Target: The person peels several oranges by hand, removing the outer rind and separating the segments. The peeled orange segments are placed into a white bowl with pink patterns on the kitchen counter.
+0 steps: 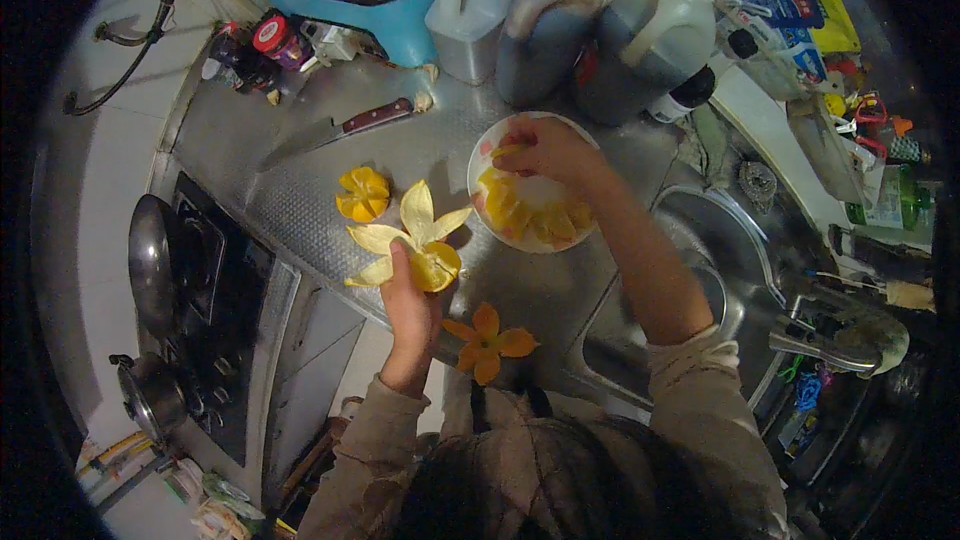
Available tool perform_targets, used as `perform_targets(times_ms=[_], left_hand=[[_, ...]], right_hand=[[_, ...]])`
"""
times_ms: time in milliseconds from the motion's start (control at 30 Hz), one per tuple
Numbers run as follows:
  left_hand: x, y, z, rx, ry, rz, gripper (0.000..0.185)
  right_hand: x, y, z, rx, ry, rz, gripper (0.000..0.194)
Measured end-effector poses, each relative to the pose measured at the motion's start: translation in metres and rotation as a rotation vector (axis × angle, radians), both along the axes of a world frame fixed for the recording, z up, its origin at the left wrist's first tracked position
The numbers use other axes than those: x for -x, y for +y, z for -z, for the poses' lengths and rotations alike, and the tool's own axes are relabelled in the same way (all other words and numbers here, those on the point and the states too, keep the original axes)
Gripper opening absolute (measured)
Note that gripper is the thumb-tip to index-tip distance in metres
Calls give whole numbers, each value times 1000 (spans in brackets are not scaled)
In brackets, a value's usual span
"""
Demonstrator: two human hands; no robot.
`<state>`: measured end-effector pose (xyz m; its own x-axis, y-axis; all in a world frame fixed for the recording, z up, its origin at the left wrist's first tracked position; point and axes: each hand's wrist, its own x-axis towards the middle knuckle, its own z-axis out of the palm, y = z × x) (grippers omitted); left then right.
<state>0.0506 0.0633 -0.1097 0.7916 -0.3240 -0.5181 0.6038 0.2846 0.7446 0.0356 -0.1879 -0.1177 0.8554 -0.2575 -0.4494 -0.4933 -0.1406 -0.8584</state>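
Note:
My left hand (411, 304) holds an orange peel (417, 214) spread open like petals, its pale inside facing up. Some orange flesh (436, 267) still sits in that peel. Over the far side of a round plate (480, 157), my right hand (551, 151) pinches an orange segment (508, 150) between its fingers. More orange segments (534, 214) lie in a curve on the plate. To the left of the held peel stands a partly split orange (363, 194). Another peel (487, 343), orange side up, rests near the counter's front edge.
A knife (375, 115) with a brown handle lies on the steel counter (300, 187). Large plastic jugs (551, 22) stand behind the plate. The sink (705, 277) is at the right, with a faucet (832, 341). A stove (217, 300) with a wok (157, 266) is at the left.

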Motion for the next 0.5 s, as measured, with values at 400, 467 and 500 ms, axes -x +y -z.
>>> perform_targets(times_ms=[400,467,500], left_hand=[[0,11,13,9,47,-12,47],[1,8,8,17,57,0,47],[1,5,2,24,56,10,47]], right_hand=[[-11,26,44,645,-295,171,26],[-6,31,48,712,-310,142,26],[-4,35,41,739,-253,50,25]])
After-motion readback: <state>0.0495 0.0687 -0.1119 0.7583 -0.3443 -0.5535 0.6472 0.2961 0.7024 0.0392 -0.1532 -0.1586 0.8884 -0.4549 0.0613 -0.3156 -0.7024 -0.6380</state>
